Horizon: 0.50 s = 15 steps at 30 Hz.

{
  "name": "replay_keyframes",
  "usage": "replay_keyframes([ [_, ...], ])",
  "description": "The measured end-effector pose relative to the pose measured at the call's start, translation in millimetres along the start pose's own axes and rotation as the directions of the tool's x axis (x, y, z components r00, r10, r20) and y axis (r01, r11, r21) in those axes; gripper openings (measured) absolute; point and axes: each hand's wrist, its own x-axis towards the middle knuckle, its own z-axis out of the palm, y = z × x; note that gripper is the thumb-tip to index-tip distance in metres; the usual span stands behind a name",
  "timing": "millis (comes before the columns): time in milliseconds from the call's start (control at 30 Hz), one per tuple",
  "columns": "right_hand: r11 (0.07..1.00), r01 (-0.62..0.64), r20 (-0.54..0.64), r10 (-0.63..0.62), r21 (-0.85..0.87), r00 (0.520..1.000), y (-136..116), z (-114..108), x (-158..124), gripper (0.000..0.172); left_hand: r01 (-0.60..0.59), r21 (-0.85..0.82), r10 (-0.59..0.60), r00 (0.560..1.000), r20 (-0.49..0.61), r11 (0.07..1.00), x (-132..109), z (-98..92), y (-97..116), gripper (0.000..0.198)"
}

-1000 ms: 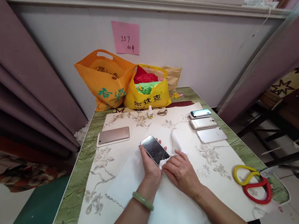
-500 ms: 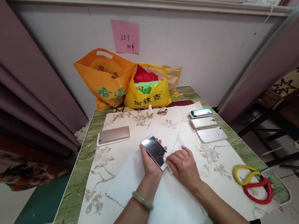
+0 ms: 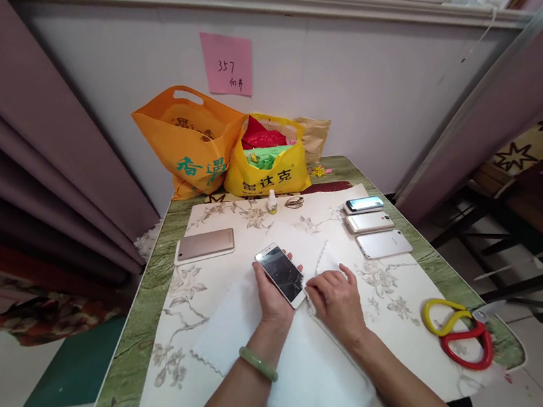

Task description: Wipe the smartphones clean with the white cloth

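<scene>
A white-framed smartphone (image 3: 282,274) with a dark, marked screen lies face up in my left hand (image 3: 274,298), whose fingers wrap round its far edge. My right hand (image 3: 336,301) is closed on a bunched part of a white cloth (image 3: 319,365), close by the phone's lower right edge. The rest of the cloth spreads over the table under both forearms and hangs down at the near side. A green bangle circles my left wrist. What my right fingertips pinch is partly hidden.
A rose-gold phone (image 3: 205,246) lies at left; a silver phone (image 3: 384,244) and others lie at right. Scissors (image 3: 458,331) rest near the right edge. A small bottle (image 3: 272,201), glasses (image 3: 294,201), an orange bag (image 3: 189,145) and a yellow bag (image 3: 275,177) stand farther back.
My right hand, with the cloth, has shifted slightly right, away from the phone's screen. My left hand still holds the phone in nearly the same place.
</scene>
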Motion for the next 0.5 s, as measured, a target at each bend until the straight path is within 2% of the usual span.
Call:
replay_keyframes([
  [100,0.992,0.119,0.078,-0.122,0.037,0.990,-1.0,-1.6,-2.6,0.014,0.009,0.006,-0.009,1.000,-0.006,1.000,-0.8,0.6,0.5,0.057],
  [133,0.993,0.113,0.070,-0.115,0.034,0.991,-1.1,-1.8,-3.3,0.015,0.012,0.005,-0.012,1.000,-0.004,1.000,-0.9,0.6,0.6,0.057],
  [233,0.999,-0.033,-0.008,0.033,-0.016,0.999,-1.8,-1.5,-4.2,0.016,0.027,0.002,-0.027,1.000,0.005,1.000,-0.7,0.0,0.6,0.058],
  [267,0.999,-0.032,-0.007,0.032,-0.011,0.999,-2.2,-1.3,-4.2,0.016,0.030,0.002,-0.030,1.000,0.003,1.000,-0.5,-0.3,0.6,0.058],
  [367,0.988,0.135,0.064,-0.139,0.071,0.988,-3.8,-0.1,-3.3,0.013,0.019,0.014,-0.019,1.000,-0.004,1.000,-0.1,-0.8,0.7,0.058],
  [400,0.986,0.145,0.061,-0.151,0.081,0.987,-4.0,0.5,-2.7,0.013,0.012,0.015,-0.012,1.000,-0.002,1.000,-0.1,-0.8,0.7,0.058],
  [500,0.999,-0.010,-0.018,0.011,0.038,1.000,-4.1,2.9,-0.6,0.015,0.002,0.003,-0.002,1.000,0.009,1.000,0.2,-0.6,0.6,0.056],
])
